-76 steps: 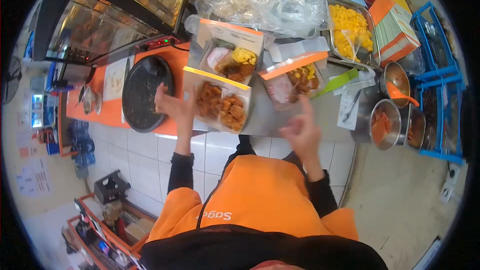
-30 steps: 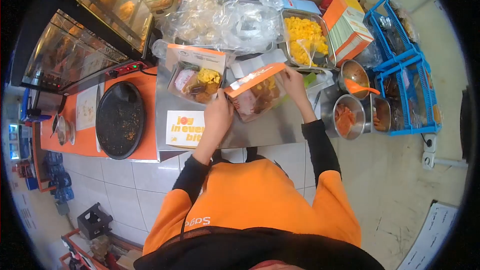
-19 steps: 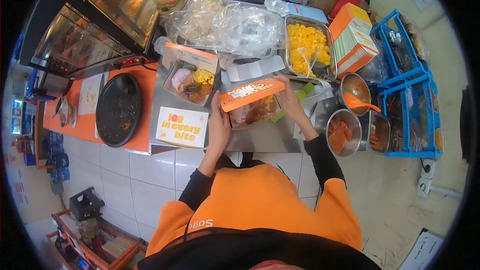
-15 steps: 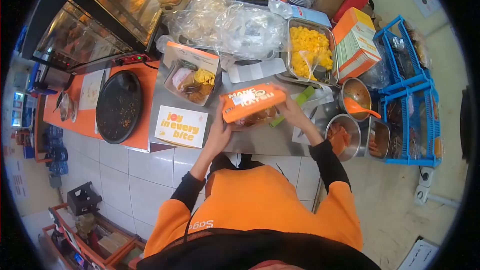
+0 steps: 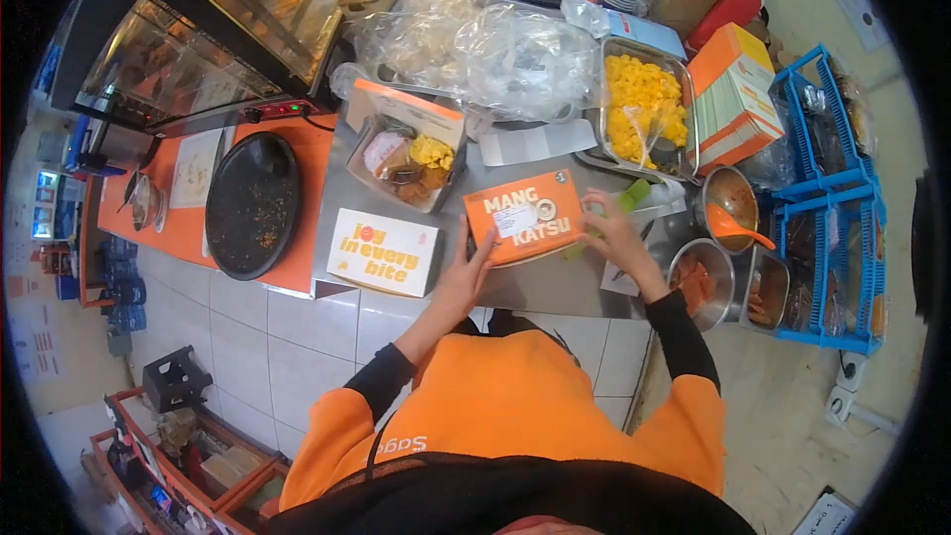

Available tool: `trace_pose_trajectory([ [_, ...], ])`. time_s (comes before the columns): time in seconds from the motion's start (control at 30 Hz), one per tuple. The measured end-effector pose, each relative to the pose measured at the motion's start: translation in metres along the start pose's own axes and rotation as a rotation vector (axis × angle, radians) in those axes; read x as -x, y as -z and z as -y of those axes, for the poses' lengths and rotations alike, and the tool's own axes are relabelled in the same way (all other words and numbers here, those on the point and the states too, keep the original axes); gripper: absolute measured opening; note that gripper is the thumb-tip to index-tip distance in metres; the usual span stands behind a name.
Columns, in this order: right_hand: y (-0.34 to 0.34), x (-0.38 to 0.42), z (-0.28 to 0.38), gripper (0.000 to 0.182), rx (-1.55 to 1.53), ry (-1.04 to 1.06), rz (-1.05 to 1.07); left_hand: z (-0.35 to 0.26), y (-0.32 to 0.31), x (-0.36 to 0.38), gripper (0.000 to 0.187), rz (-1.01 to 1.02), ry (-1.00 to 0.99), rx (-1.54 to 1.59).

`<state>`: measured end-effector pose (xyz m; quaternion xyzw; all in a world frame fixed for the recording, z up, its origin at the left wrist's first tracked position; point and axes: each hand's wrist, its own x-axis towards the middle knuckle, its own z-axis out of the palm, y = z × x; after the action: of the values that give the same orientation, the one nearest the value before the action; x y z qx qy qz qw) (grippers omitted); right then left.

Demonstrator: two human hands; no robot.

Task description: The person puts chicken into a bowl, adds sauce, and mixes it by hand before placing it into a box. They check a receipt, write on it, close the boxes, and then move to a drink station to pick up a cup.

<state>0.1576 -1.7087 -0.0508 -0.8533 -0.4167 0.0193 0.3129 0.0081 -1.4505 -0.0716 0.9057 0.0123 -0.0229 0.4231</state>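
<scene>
Steel worktop (image 5: 555,287) carries everything here, with a glass warming cabinet (image 5: 188,40) at its far left and a round black tray (image 5: 253,203) on the orange stretch beside it. Crumpled clear plastic (image 5: 475,40) lies at the back, next to a metal pan of yellow food (image 5: 644,114). Near the front edge sits a closed white box (image 5: 383,252), and behind it an open box of food (image 5: 406,154). Between the hands lies the closed orange box (image 5: 525,218), lid down, flat on the worktop. The left hand (image 5: 471,272) presses its fingers against the box's near left edge; the right hand (image 5: 619,233) rests spread on its right side. Neither hand is closed around it.
</scene>
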Motion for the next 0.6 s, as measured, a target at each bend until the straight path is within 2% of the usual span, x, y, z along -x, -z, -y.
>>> trace_pose_trajectory([
  [0.07,0.009,-0.004,0.020,0.024,0.264,0.034,-0.047,-0.007,0.009,0.001,0.053,-0.029,-0.075,-0.175],
  [0.1,0.002,-0.009,0.032,0.032,0.291,0.020,-0.187,-0.010,0.018,0.001,0.056,-0.094,-0.183,-0.269],
  [0.13,-0.005,-0.021,0.048,0.036,0.143,-0.076,-0.230,-0.016,0.030,0.000,0.060,-0.161,-0.294,-0.362],
  [0.2,-0.024,-0.053,0.093,0.044,-0.156,-0.277,-0.308,-0.016,0.078,-0.023,0.066,-0.382,-0.251,-0.313],
  [0.27,-0.036,-0.101,0.132,0.058,-0.286,-0.500,-0.161,0.014,0.127,-0.080,0.067,-0.891,-0.237,-0.492],
  [0.3,-0.052,-0.124,0.133,0.058,-0.136,-0.472,-0.192,0.019,0.156,-0.104,0.062,-0.933,-0.204,-0.467],
  [0.33,-0.071,-0.143,0.126,0.059,0.015,-0.441,-0.224,0.037,0.176,-0.127,0.058,-0.823,-0.161,-0.542],
  [0.37,-0.085,-0.157,0.115,0.057,0.028,-0.455,-0.211,0.060,0.191,-0.145,0.054,-0.713,-0.119,-0.617],
  [0.47,-0.101,-0.185,0.101,0.049,0.035,-0.458,-0.224,0.145,0.218,-0.183,0.047,-0.307,-0.062,-0.325],
  [0.57,-0.101,-0.187,0.108,0.041,-0.056,-0.438,-0.300,0.176,0.222,-0.156,0.042,-0.322,-0.299,-0.082],
  [0.6,-0.106,-0.186,0.114,0.040,-0.106,-0.454,-0.312,0.180,0.216,-0.147,0.042,-0.314,-0.284,-0.021],
])
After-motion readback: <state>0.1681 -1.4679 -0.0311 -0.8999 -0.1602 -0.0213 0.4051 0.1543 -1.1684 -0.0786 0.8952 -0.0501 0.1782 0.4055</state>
